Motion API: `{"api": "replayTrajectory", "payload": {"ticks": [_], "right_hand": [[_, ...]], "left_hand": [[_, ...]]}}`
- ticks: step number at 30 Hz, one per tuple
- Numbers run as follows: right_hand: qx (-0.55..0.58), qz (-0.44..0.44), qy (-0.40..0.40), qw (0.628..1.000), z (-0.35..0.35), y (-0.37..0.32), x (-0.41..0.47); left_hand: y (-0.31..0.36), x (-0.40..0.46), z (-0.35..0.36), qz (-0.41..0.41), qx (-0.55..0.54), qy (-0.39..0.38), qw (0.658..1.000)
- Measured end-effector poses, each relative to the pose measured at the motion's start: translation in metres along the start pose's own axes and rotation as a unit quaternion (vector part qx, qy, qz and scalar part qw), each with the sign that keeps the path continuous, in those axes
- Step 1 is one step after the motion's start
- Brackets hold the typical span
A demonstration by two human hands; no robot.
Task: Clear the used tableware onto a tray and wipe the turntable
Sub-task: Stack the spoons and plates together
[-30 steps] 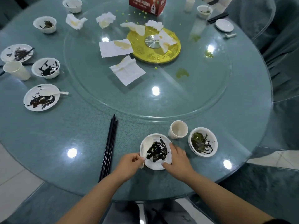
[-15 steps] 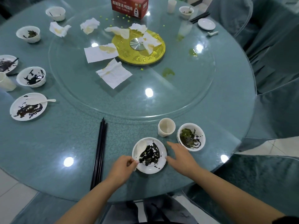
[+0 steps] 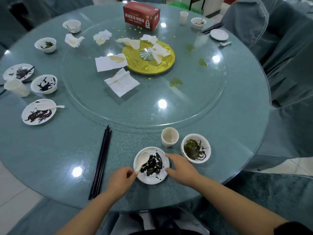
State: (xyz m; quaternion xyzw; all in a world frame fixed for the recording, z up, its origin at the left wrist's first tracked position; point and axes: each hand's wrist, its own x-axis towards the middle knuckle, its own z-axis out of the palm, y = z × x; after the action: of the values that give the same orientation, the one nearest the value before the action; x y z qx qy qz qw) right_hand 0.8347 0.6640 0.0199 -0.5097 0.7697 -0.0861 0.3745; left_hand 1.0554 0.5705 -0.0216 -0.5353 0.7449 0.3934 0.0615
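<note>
A small white plate (image 3: pixel 149 179) with dark food scraps lies at the table's near edge. A white spoon (image 3: pixel 142 159) rests in it, and my left hand (image 3: pixel 121 181) pinches the spoon's handle at the plate's left rim. My right hand (image 3: pixel 180 168) touches the plate's right rim with spread fingers. Just beyond stand a paper cup (image 3: pixel 169 136) and a white bowl (image 3: pixel 196 148) with green and dark leftovers. The glass turntable (image 3: pixel 194 106) carries stained napkins (image 3: pixel 122 83), green smears (image 3: pixel 175 81) and a gold hub (image 3: pixel 149 65).
Black chopsticks (image 3: pixel 100 162) lie left of the plate. More dirty plates (image 3: pixel 39 111), bowls (image 3: pixel 44 84) and a cup (image 3: pixel 16 87) line the left rim. A red box (image 3: pixel 141 15) stands at the far side. Covered chairs (image 3: pixel 286 53) flank the right.
My right hand lifted off the plate's rim half a second ago and has come back against it. My left hand keeps its pinch on the spoon handle. The view shifted slightly.
</note>
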Motion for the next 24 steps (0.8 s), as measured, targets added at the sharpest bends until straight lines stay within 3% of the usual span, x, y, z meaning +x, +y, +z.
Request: {"api": "replayTrajectory", "payload": {"ticks": [9, 15, 24], "right_hand": [[0.016, -0.071, -0.022, 0.997, -0.023, -0.031, 0.020], [0.018, -0.104, -0.017, 0.994, -0.032, -0.069, 0.040], [-0.027, -0.146, 0.005, 0.989, -0.035, -0.149, 0.088]], "left_hand": [[0.000, -0.024, -0.026, -0.042, -0.037, 0.085, 0.995], [-0.006, -0.037, -0.062, -0.025, -0.029, 0.158, 0.987], [-0.062, -0.026, -0.139, -0.013, 0.027, 0.190, 0.981]]}}
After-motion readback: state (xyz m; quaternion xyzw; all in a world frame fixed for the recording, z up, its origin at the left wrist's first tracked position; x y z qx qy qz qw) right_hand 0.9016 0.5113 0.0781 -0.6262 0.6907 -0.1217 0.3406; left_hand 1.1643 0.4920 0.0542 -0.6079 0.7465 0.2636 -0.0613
